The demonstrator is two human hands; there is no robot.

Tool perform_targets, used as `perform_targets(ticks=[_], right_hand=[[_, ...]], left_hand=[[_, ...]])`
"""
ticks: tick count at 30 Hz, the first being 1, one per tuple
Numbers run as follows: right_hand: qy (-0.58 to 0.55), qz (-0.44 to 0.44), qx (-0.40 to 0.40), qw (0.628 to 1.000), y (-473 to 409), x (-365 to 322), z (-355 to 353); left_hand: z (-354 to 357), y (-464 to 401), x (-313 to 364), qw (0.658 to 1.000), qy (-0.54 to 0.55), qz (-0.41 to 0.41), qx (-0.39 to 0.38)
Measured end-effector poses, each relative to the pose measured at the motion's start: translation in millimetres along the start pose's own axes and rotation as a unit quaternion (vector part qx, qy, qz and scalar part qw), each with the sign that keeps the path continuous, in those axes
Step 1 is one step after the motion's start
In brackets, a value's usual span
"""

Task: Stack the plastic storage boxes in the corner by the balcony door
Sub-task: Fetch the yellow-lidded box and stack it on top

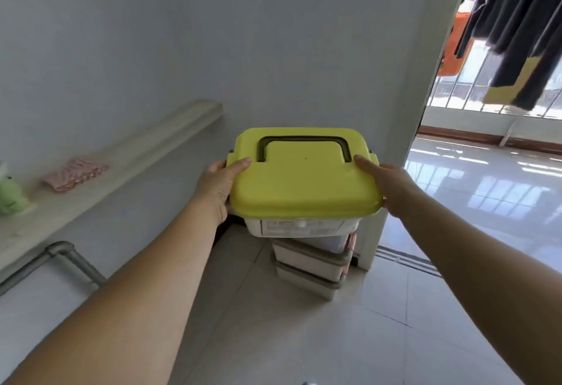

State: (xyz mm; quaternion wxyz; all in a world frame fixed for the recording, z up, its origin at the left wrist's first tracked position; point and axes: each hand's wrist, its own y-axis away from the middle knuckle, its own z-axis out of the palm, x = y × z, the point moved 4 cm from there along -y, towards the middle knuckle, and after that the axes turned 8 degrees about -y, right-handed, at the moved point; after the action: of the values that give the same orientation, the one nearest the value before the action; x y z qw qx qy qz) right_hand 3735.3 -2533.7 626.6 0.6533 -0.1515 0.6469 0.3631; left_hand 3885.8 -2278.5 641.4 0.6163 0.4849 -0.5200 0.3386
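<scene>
- Two grey-lidded boxes [313,266] are already stacked in the corner by the balcony door [492,153].
- The yellow-lidded box [304,177] is held above them, gripped between left hand [220,187] and right hand [386,184].
- It should be lowered level and squared with the lid beneath.

The yellow-lidded box [304,184] hides the tops of the stacked grey boxes [310,266], perhaps two, beneath it.

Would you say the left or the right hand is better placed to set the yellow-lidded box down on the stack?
Neither alone: left hand and right hand grip opposite sides of the yellow-lidded box, directly above the stacked grey boxes.
</scene>
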Motion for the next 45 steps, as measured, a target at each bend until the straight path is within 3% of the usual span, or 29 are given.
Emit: perform_targets(ticks=[12,21,28,45], right_hand=[[-0.037,-0.036,0.060,0.997,-172,-84,48],[-0.070,0.014,0.192,0.979,-229,-71,46],[-0.070,0.026,0.231,0.970,-231,-49,37],[-0.139,-0.011,0.216,0.966,-236,-36,39]], left_hand=[[69,-222,78,0.996,0.008,0.035,-0.086],[125,-326,83,0.971,-0.068,-0.001,-0.227],[148,-350,56,0.957,-0.089,-0.029,-0.274],[152,-357,39,0.945,-0.109,-0.059,-0.301]])
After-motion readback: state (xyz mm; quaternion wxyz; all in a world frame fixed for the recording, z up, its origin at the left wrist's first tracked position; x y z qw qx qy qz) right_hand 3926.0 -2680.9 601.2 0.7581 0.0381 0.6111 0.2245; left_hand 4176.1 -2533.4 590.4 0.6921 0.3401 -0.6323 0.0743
